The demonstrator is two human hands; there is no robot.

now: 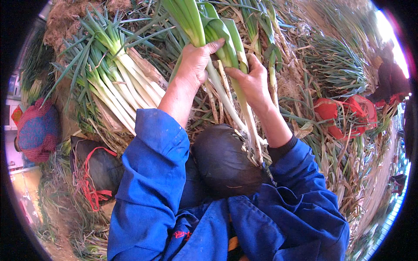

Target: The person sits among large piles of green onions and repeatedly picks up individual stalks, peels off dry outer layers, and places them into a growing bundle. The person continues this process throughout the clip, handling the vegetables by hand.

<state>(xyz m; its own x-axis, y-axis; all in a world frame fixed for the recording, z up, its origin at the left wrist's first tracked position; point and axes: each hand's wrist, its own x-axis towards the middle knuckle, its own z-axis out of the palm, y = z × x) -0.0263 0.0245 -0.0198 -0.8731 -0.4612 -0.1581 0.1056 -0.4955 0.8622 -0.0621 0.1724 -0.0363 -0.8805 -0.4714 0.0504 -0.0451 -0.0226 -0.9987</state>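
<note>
My left hand [196, 60] is closed around a large scallion [192, 23] where its green leaves meet the pale stalk. A second scallion [241, 88] is gripped in my right hand [249, 76] just below its leaves, its outer layers bunched at the fingers. Both white stalks slant down over my dark-covered knee [225, 156], roots lowest. Beyond my left forearm lies a pile of scallions with clean white stalks [130, 84], leaves pointing up and away. Unpeeled scallions [274, 55] with dry brown skins lie past my right hand.
Stripped leaves and dry husks [339, 160] litter the ground. A red plastic bag [346, 114] lies at the right, near a bundle of green leaves [343, 65]. At the left are a dark bundle with red ties [98, 173] and a person in a knitted garment [39, 130].
</note>
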